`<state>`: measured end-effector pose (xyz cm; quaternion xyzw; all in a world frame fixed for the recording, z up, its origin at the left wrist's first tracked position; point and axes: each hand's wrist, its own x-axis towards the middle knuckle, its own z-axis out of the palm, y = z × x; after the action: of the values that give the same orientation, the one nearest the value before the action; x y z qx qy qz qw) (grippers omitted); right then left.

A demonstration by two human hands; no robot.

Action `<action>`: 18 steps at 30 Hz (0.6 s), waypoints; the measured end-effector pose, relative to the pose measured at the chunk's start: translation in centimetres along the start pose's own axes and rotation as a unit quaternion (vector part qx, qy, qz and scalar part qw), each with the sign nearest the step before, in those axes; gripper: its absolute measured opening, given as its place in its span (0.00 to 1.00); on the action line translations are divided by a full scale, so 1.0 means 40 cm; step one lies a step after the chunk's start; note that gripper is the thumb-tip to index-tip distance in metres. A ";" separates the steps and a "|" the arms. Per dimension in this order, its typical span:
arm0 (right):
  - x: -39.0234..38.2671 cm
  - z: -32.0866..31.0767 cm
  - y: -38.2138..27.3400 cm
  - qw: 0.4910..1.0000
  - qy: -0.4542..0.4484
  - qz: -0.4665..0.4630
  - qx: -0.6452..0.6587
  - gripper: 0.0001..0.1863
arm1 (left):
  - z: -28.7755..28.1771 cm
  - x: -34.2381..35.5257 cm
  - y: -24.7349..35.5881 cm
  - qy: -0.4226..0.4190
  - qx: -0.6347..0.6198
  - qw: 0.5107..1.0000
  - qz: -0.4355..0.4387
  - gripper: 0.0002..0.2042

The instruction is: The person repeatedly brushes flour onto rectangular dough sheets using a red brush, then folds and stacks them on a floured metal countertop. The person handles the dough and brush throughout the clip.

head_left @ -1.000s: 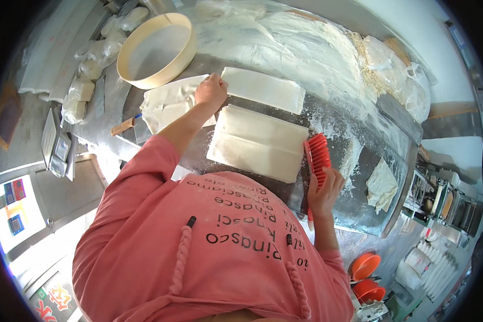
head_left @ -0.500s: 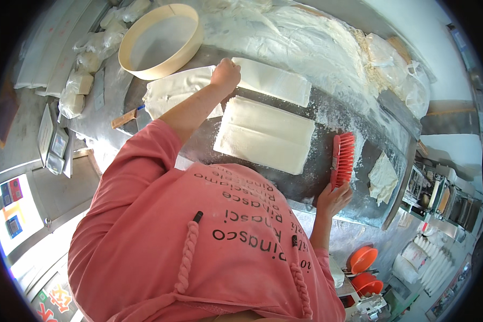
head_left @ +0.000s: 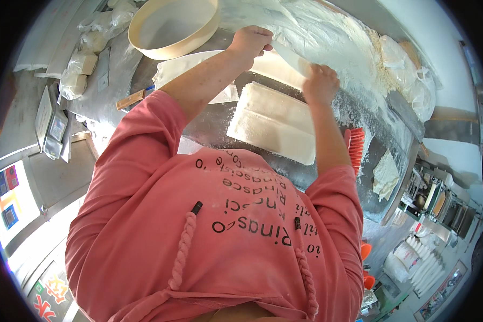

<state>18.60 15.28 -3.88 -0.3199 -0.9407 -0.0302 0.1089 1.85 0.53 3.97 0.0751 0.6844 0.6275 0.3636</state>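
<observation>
My left hand (head_left: 255, 43) pinches the raised edge of the upper dough sheet (head_left: 276, 68) at the back of the floury work surface. My right hand (head_left: 321, 80) grips that sheet's right end, lifting its far edge. Between my arms and nearer me lies a folded, rectangular dough slab (head_left: 271, 121). Another pale sheet (head_left: 177, 72) lies to the left, partly hidden under my left forearm. A red bristle brush (head_left: 355, 150) rests on the surface to the right, behind my right forearm.
A large round sieve (head_left: 172, 29) sits at the back left, near bagged white blocks (head_left: 83, 64) and a wooden-handled tool (head_left: 129, 99). White flour (head_left: 327, 29) covers the back. A dough scrap (head_left: 385, 174) lies at right, bags (head_left: 418, 91) behind. Machinery (head_left: 440, 198) stands beyond the table's edge.
My right hand has let go of the brush and moved up to the upper sheet. My left hand has moved up and right, and that sheet's edge is now lifted.
</observation>
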 end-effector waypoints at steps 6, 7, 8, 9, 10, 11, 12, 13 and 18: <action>0.062 -0.124 0.201 0.980 -0.029 0.060 0.188 0.13 | -0.030 0.001 0.044 -0.043 0.054 0.996 0.052 0.09; 0.054 -0.154 0.220 0.982 -0.006 0.025 0.186 0.13 | -0.028 -0.001 0.055 -0.054 0.061 0.995 0.063 0.10; 0.045 -0.190 0.227 0.982 0.014 -0.013 0.188 0.13 | -0.035 -0.016 0.064 -0.055 0.070 0.993 0.083 0.10; 0.030 -0.227 0.233 0.980 0.033 -0.050 0.189 0.13 | -0.043 -0.040 0.070 -0.057 0.078 0.990 0.102 0.10; 0.002 -0.260 0.229 0.976 0.052 -0.069 0.202 0.14 | -0.053 -0.069 0.068 -0.061 0.089 0.987 0.121 0.10; -0.036 -0.287 0.216 0.970 0.069 -0.088 0.217 0.14 | -0.068 -0.100 0.052 -0.065 0.111 0.983 0.132 0.09; -0.081 -0.305 0.203 0.963 0.085 -0.107 0.231 0.14 | -0.085 -0.137 0.035 -0.069 0.133 0.978 0.142 0.09; -0.132 -0.317 0.191 0.963 0.087 -0.136 0.216 0.15 | -0.102 -0.175 0.022 -0.073 0.155 0.973 0.154 0.08; -0.411 -0.225 0.162 0.971 0.056 -0.203 0.116 0.21 | -0.149 -0.305 -0.255 -0.096 0.266 0.947 0.152 0.05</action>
<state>36.91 9.48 1.10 -0.1053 -0.9753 0.0400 0.1899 10.76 -13.14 -0.74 0.3324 0.7689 0.4598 0.2948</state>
